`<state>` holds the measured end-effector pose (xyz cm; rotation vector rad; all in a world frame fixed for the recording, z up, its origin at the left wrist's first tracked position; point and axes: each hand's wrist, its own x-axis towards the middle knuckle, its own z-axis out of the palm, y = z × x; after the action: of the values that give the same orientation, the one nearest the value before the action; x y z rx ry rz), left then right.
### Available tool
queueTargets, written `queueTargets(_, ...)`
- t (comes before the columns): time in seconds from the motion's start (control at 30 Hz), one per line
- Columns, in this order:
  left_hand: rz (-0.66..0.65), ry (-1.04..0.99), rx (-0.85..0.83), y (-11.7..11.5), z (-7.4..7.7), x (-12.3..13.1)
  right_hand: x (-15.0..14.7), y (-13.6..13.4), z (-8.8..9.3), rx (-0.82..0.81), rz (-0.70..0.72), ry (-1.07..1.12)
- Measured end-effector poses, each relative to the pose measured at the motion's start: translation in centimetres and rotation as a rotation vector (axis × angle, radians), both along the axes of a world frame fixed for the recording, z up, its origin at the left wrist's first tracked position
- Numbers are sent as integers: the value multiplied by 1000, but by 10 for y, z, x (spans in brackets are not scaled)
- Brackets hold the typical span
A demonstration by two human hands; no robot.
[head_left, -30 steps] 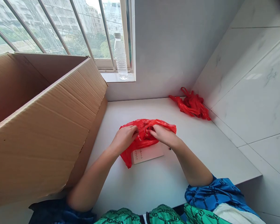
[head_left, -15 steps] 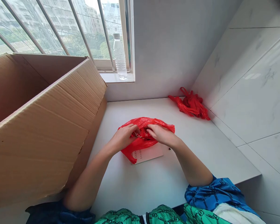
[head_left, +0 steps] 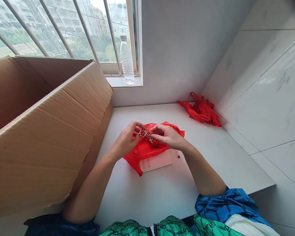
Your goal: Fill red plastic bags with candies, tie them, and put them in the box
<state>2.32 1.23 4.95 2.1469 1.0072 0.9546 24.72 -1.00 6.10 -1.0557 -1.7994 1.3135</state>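
Between my left hand (head_left: 126,140) and my right hand (head_left: 168,137), the fingers of both pinch a small red-and-white printed strip (head_left: 146,135). Its exact material is too small to tell. Just below my fingers lies a crumpled red plastic bag (head_left: 147,152), which my hands hover over and partly hide. The bag covers part of a flat white box (head_left: 159,160) with small printed text on its top.
A large open cardboard box (head_left: 46,127) stands along the left of the white counter (head_left: 147,200). A bunched red plastic bag (head_left: 201,111) lies in the far corner against the tiled wall (head_left: 258,91). A water bottle (head_left: 126,60) stands on the window sill.
My hands have risen slightly and drawn a printed strip out of the red bag. The bag has sunk lower, and more of the white box shows.
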Motion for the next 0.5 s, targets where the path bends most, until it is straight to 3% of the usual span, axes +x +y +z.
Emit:
queueTargets(0.2, -2, -64, -217, -2, 10, -4, 2, 2, -1, 43, -18, -80)
queueTargets(0.33, 35, 89, -186, -4, 8, -2, 2, 0, -1, 125, -103, -260)
queueTargets(0.43, 65, 259, -129, -3, -1, 0, 3, 0, -1, 144, -196, -502)
queueTargets(0.5, 67, 399, -51, -3, -9, 3, 6, 0, -4, 117, -184, -647)
